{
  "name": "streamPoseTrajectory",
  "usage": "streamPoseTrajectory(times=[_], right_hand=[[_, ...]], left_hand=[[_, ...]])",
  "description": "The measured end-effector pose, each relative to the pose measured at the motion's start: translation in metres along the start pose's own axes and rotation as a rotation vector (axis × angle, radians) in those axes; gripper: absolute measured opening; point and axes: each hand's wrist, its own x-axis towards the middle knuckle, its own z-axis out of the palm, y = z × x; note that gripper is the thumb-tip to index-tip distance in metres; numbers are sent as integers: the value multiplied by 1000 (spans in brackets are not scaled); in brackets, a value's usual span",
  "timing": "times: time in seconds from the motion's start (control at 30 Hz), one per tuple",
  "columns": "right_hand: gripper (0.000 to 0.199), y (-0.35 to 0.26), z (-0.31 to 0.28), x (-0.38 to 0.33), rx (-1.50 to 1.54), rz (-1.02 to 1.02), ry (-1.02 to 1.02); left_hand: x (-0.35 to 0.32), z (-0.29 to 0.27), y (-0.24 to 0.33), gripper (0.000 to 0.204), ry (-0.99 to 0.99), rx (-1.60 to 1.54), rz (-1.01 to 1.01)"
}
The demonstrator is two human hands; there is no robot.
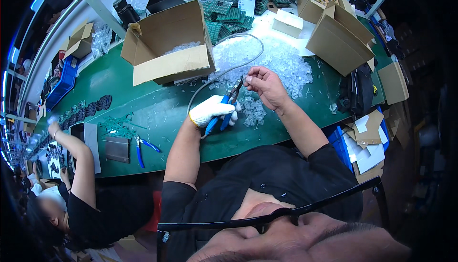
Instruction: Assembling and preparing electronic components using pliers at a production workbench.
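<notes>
My left hand (pixel 207 111), in a white glove, is closed round the blue handles of a pair of cutting pliers (pixel 225 119). The pliers' dark jaws point away from me, up to the fingertips of my right hand (pixel 268 88). That hand is bare, its thumb and fingers pinched together at the jaws; whatever is between them is too small to make out. Just beyond lies a wide heap of small clear plastic pieces (pixel 286 66). A smaller cluster of clear pieces (pixel 254 111) lies below my right hand.
A grey cable (pixel 263 47) loops from the heap to my left wrist. An open cardboard box (pixel 167 66) stands far left, another box (pixel 336 42) far right. Green circuit boards (pixel 234 16) are stacked behind. Other blue pliers (pixel 140 153) lie left, near a co-worker's arm (pixel 82 159).
</notes>
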Motion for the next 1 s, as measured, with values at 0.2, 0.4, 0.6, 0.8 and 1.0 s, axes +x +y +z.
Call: streamPoseTrajectory(times=[0.2,0.4,0.6,0.8,1.0], right_hand=[[16,1,4,2,-77,-51,28],[16,4,2,1,-89,-62,50],[17,-3,-7,-3,-56,-20,34],[17,-4,-8,-7,-48,17,41],[17,-3,-9,-4,-43,-4,50]], left_hand=[[0,4,3,43,34,20,-29],[3,5,0,36,68,132,-9],[-3,12,11,31,132,161,-34],[7,-8,-8,34,83,-117,-12],[-3,5,6,38,75,-8,-43]])
